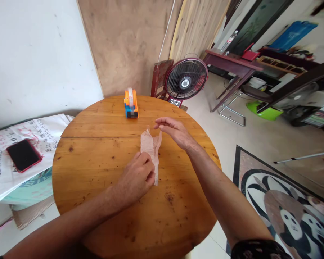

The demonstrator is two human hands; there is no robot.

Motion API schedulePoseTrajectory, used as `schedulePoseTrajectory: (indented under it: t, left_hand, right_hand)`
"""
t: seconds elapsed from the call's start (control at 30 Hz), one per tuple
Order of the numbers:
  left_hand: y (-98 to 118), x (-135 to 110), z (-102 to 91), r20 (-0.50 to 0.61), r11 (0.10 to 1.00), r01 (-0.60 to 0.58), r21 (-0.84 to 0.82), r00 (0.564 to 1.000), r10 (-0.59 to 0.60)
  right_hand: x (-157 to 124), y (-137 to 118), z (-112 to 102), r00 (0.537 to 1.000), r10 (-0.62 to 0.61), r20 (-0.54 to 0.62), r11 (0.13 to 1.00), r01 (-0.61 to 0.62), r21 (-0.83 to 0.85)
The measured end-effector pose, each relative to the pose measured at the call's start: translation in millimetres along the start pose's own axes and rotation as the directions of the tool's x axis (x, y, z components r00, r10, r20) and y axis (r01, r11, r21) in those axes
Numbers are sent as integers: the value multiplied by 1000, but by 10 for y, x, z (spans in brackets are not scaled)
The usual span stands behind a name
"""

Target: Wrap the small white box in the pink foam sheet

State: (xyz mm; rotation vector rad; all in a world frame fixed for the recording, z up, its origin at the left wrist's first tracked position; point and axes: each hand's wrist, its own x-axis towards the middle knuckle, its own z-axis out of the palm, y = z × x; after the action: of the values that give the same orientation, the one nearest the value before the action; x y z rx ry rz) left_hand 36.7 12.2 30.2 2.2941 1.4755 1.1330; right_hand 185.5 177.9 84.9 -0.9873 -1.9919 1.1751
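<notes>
In the head view, the left hand [140, 173] is gripping a thin, crumpled, pinkish-white sheet [148, 144] between curled fingers near the sheet's lower left side. The sheet is lying near the middle of a round, yellow-brown wooden table [89, 158], its upper right edge standing up in a fold. The right hand [175, 132] is hovering beside that fold, thumb and fingers loosely parted; whether a fingertip is touching the sheet, I cannot tell. Beyond both hands, an orange-and-blue plastic tape dispenser [131, 104] with a roll of clear tape is standing near the table's far edge. To the left, a black-screened phone with a red edge [24, 154] is resting on a white printed sack [56, 131]. Past the table, a dark red round fan [186, 79] is standing beside a brown wooden chair [163, 73].
</notes>
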Motion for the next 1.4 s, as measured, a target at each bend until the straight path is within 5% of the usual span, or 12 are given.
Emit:
schedulePoseTrajectory:
  t: [0.33,0.53,0.7,0.87,1.1,1.4]
  left_hand:
    - [76,26,-40,32,1000,24,0,999,-24]
    - [92,34,-48,26,1000,22,-9,999,-22]
    - [99,37,-47,23,1000,27,-11,999,-27]
    - [114,14,-63,14,997,65,46,998,-66]
    - [-2,105,-117,190,989,142,-50,973,-130]
    - [-73,374,-225,487,958,241,-152,862,-139]
  right_hand:
    - [315,-117,90,967,166,194,923,-83,-376]
    - [461,63,165,970,215,114,970,-199,-143]
    - [501,245,92,892,440,108,892,-448,67]
    - [448,358,48,853,488,184,862,-504,55]
    - [408,380,41,877,455,157,887,-462,11]
    - [430,466,81,925,368,96,928,-358,-106]
